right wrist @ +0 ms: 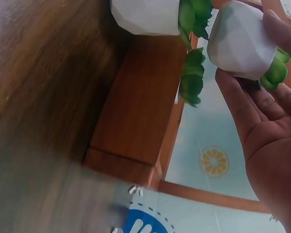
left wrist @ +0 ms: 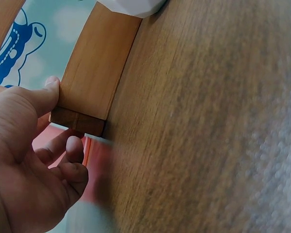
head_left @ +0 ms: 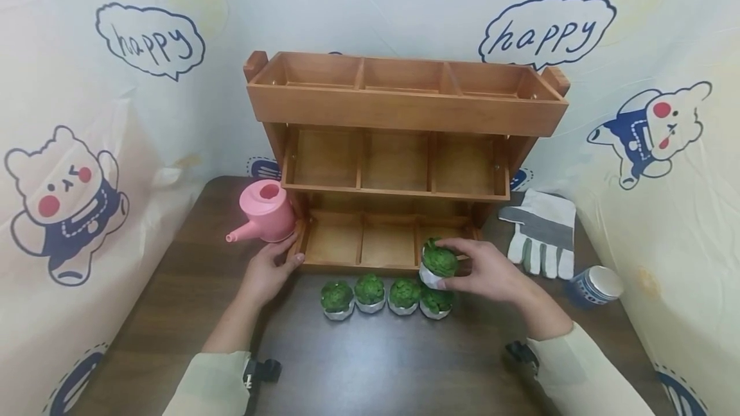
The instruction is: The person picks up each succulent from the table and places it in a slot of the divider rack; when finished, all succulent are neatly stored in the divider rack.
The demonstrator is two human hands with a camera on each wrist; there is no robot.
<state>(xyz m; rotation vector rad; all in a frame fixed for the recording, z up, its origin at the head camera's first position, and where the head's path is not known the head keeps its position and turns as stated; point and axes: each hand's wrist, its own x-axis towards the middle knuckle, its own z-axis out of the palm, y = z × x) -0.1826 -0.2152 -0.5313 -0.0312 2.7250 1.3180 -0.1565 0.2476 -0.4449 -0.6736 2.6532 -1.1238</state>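
Note:
A three-tier wooden plant stand (head_left: 407, 108) stands at the back of the table, each tier split into three compartments. With thumb and fingers, my left hand (head_left: 272, 271) grips the left end of its bottom tier (left wrist: 94, 68). My right hand (head_left: 488, 271) pinches a potted succulent (head_left: 437, 260) by its white faceted pot (right wrist: 242, 41), held at the front edge of the bottom tier's right compartment. Below it, several similar potted succulents (head_left: 370, 291) stand in a row on the table, just in front of the stand. The held one partly covers the rightmost of the row.
A pink watering can (head_left: 268, 210) stands left of the stand, close to my left hand. To the right lie a grey-and-white glove (head_left: 540, 230) and a blue jar with a white lid (head_left: 598, 286). Printed cloth (head_left: 370, 11) hangs behind and at both sides.

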